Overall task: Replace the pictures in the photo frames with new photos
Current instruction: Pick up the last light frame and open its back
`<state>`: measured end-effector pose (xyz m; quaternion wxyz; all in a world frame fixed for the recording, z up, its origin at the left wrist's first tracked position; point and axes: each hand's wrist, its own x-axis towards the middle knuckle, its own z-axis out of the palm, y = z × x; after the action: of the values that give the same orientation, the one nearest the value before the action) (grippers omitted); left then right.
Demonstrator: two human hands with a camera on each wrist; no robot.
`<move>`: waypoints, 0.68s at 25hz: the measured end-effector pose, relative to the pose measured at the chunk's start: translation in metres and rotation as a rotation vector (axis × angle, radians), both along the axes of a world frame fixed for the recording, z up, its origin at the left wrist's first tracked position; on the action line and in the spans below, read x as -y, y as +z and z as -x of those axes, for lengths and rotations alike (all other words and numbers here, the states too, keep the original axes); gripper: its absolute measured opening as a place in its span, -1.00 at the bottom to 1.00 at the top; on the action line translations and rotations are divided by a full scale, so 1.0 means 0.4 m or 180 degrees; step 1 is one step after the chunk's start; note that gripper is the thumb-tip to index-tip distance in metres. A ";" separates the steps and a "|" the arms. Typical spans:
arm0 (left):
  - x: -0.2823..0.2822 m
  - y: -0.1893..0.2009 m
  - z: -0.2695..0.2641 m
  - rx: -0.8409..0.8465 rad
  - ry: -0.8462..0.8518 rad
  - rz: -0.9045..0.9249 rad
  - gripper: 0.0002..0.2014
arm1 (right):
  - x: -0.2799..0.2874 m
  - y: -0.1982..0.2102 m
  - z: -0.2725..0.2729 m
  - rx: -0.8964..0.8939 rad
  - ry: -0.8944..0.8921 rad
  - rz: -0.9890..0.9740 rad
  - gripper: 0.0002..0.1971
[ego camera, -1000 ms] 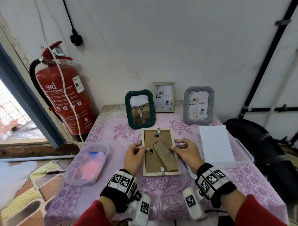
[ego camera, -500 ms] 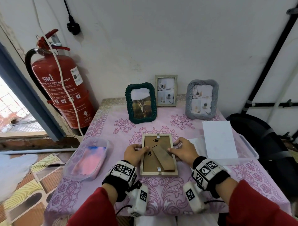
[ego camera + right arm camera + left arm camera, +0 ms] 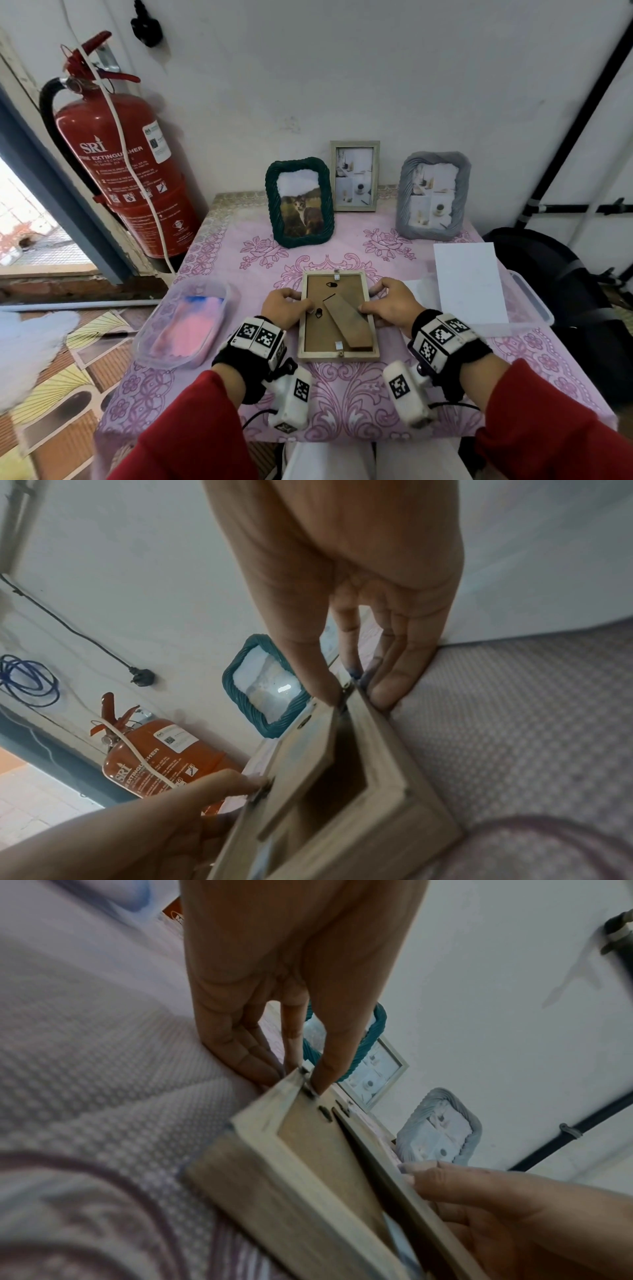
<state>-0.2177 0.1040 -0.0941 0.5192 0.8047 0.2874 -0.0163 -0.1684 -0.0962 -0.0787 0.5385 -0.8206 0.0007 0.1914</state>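
Note:
A light wooden photo frame lies face down on the pink tablecloth, its brown backing and folded stand facing up. My left hand pinches the frame's left edge, thumb on the small metal clip there and fingers curled against the outer side. My right hand pinches the right edge the same way, thumb on the backing and fingers down along the outside. The wrist views show the frame close up. White photo paper lies to the right.
A green frame with a cat photo, a small wooden frame and a grey frame stand along the wall. A clear tub with pink contents sits left, a clear box right. A red fire extinguisher stands beyond the table's left corner.
Both hands stay at the frame's sides. The right thumb has slid from the frame's edge onto the backing. The head view has shifted, and the frame has not visibly moved.

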 end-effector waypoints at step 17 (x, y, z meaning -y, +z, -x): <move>-0.014 0.012 0.011 -0.0049 -0.0337 0.0076 -0.80 | 0.003 0.032 -0.006 -0.0248 0.0386 0.0211 -0.63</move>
<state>-0.2222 0.1095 -0.0892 0.5250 0.8123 0.2482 -0.0534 -0.1659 -0.0975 -0.0660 0.4981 -0.8284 -0.0216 0.2552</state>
